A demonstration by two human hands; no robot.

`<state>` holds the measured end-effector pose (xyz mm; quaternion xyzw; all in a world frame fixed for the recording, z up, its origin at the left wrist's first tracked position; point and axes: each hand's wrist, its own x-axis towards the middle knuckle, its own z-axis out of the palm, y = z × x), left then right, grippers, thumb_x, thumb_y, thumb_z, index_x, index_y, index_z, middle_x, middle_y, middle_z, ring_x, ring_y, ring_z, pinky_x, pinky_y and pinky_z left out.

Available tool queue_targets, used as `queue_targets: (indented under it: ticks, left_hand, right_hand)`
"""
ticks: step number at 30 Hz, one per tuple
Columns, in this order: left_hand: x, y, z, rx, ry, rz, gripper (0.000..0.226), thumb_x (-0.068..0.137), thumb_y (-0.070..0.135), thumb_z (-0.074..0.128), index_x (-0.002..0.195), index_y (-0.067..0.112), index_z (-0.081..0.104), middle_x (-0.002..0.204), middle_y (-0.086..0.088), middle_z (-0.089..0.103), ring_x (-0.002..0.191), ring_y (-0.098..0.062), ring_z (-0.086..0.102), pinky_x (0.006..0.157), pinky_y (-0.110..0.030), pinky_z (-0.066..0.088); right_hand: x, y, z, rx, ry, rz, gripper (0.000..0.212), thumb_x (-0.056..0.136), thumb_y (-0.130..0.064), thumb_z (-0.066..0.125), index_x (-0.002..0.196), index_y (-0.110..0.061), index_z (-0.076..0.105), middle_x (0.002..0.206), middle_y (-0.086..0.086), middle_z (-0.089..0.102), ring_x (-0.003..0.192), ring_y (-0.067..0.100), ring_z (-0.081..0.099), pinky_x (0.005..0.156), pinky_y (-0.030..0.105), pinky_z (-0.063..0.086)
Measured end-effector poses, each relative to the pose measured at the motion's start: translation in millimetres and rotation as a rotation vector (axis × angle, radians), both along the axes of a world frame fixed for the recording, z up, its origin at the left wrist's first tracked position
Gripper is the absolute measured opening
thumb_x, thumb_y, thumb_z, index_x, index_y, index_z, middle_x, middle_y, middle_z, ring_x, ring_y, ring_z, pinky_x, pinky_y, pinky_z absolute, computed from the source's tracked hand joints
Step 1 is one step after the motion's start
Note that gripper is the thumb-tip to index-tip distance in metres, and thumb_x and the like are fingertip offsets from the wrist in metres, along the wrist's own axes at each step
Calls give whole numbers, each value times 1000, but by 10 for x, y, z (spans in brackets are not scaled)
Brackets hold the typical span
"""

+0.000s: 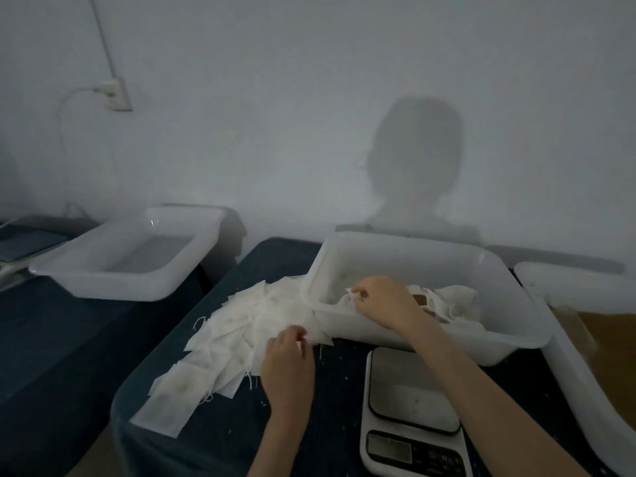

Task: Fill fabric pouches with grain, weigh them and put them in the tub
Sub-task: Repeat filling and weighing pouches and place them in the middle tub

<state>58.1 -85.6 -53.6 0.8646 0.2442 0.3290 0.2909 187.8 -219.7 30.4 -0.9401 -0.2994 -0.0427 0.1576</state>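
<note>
A heap of flat white fabric pouches point(234, 335) lies on the dark table, left of a white plastic tub point(413, 256). Inside that tub lie several filled pouches point(454, 297). My right hand point(382, 297) reaches over the tub's near wall and pinches a white pouch point(349, 296) at its corner. My left hand point(289, 359) rests at the right edge of the heap, its fingertips pinching a pouch there. A white digital scale point(413, 407) with a bare steel plate sits below the tub. At the right edge a tub point(564, 287) holds brown grain point(612, 342).
An empty white tub point(134, 256) stands on a second dark surface at the left, with a gap between the two tables. A wall with a socket and cable point(115, 94) rises right behind the tubs. Loose threads and crumbs dot the table.
</note>
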Motion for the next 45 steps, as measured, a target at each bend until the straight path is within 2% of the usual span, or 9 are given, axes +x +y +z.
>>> queue_targets:
  ticks: [4, 8, 18, 25, 31, 35, 38, 41, 45]
  left_hand:
    - [-87, 445, 40, 77, 236, 148, 37, 93, 32, 57, 125, 16, 51, 119, -1, 56, 104, -19, 50, 83, -29, 43]
    - [-85, 567, -9, 29, 404, 101, 30, 94, 25, 52, 122, 16, 47, 115, 0, 56, 103, -17, 50, 81, -27, 44]
    - [-71, 614, 54, -51, 236, 139, 20, 94, 26, 56, 113, 20, 52, 89, -3, 66, 79, -20, 59, 68, -34, 47]
    - [-57, 389, 411, 248, 67, 42, 5, 89, 15, 64, 88, 16, 59, 62, 5, 40, 60, -17, 45, 54, -26, 30]
    - [-17, 160, 630, 482, -233, -294, 22, 58, 1, 86, 68, 13, 70, 70, 0, 65, 63, -17, 57, 55, -21, 36]
    - [30, -11, 681, 557, -216, -497, 26, 60, 7, 88, 73, 20, 70, 71, 10, 68, 64, -12, 61, 63, -24, 39]
    - [61, -168, 688, 454, -157, -562, 26, 65, 8, 83, 79, 20, 64, 76, 13, 68, 73, -9, 61, 77, -22, 35]
    - [98, -304, 691, 386, -143, -622, 11, 74, 13, 68, 81, 19, 62, 80, 11, 67, 80, -10, 59, 77, -20, 30]
    - [131, -401, 678, 431, -120, -636, 19, 72, 11, 74, 79, 22, 59, 81, 8, 67, 80, -14, 60, 76, -24, 32]
  right_hand:
    - [33, 56, 19, -3, 33, 19, 34, 94, -26, 49, 124, -18, 62, 128, -1, 61, 116, 17, 54, 98, 29, 40]
    - [61, 85, 37, 31, 59, -9, 31, 95, -25, 49, 120, -18, 65, 124, 0, 64, 111, 18, 57, 97, 30, 44]
    - [-62, 4, 8, 75, 38, 24, 28, 95, -27, 49, 116, -25, 67, 119, -1, 66, 106, 17, 60, 93, 31, 46]
    - [-407, 181, -93, 353, 107, 193, 24, 94, -26, 53, 112, -28, 68, 107, -14, 66, 81, -9, 53, 74, 12, 40]
    - [-528, 131, -143, 513, 207, 195, 27, 99, -27, 46, 121, -25, 62, 111, -15, 62, 98, 0, 56, 86, 15, 43]
    - [-508, -17, -98, 636, 311, 136, 36, 101, -27, 42, 76, -22, 67, 75, -3, 62, 74, 18, 56, 77, 40, 47]
    - [-477, -176, -63, 646, 419, 111, 41, 99, -30, 48, 60, -19, 59, 62, -1, 56, 60, 11, 50, 63, 30, 45]
    - [-506, -340, -46, 561, 614, 91, 38, 94, -40, 49, 64, -18, 59, 53, -12, 52, 48, 5, 44, 47, 16, 34]
    - [-541, -585, -108, 586, 770, 77, 30, 94, -49, 48, 92, -26, 68, 63, -14, 61, 50, 1, 50, 48, 15, 39]
